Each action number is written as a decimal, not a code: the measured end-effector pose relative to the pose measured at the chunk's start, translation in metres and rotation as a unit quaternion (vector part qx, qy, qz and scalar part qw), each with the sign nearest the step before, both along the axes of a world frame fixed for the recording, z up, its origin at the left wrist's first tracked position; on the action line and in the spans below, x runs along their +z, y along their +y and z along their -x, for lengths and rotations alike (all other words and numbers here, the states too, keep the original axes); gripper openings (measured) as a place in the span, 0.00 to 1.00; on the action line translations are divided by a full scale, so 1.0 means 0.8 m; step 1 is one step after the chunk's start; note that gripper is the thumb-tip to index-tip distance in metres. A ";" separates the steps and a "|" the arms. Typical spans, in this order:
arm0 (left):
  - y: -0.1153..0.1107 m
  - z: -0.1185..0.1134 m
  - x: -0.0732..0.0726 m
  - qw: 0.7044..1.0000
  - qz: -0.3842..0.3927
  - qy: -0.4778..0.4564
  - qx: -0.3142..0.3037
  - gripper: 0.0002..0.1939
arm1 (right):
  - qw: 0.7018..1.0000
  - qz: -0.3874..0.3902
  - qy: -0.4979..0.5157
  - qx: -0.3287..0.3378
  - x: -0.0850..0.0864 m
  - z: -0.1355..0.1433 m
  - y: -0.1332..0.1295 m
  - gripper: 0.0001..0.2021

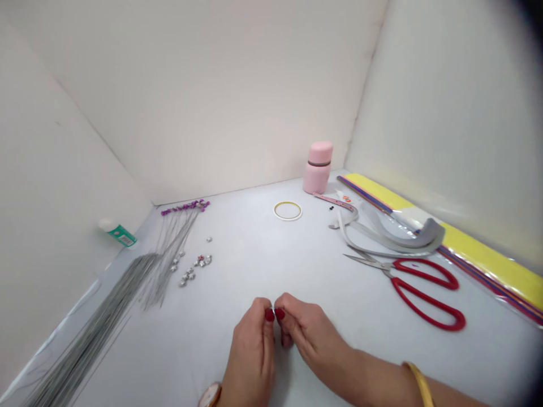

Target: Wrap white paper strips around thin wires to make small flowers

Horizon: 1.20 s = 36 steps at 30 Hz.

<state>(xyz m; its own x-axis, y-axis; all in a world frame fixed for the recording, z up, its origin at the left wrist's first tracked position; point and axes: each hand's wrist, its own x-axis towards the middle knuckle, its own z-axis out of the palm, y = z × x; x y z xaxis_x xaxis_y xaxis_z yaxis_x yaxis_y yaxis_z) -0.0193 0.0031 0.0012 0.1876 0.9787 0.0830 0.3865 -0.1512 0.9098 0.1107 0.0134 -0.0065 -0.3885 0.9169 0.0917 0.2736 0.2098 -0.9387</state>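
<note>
My left hand [251,350] and my right hand [307,333] meet at the near middle of the white table [254,265]. Their thumbs and forefingers pinch one tiny silvery piece [274,310] between them; it is too small to make out. Both hands have red nails. A watch sits on my left wrist and a yellow bangle on my right. Several small silver folded pieces [193,268] lie scattered to the left, beyond my hands.
Thin grey wires [106,316] lie in a bundle at left, some tipped with purple [186,207]. A glue bottle [117,233] rests by the left wall. Red scissors [418,285], grey paper strips [394,234], a tape ring [288,210], a pink bottle [318,167] and yellow sheets [487,254] are at right.
</note>
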 end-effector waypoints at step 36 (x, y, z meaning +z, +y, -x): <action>0.002 0.002 -0.002 0.994 0.004 -0.109 0.005 0.11 | 0.996 -0.006 0.082 -0.030 0.001 -0.007 -0.001 0.10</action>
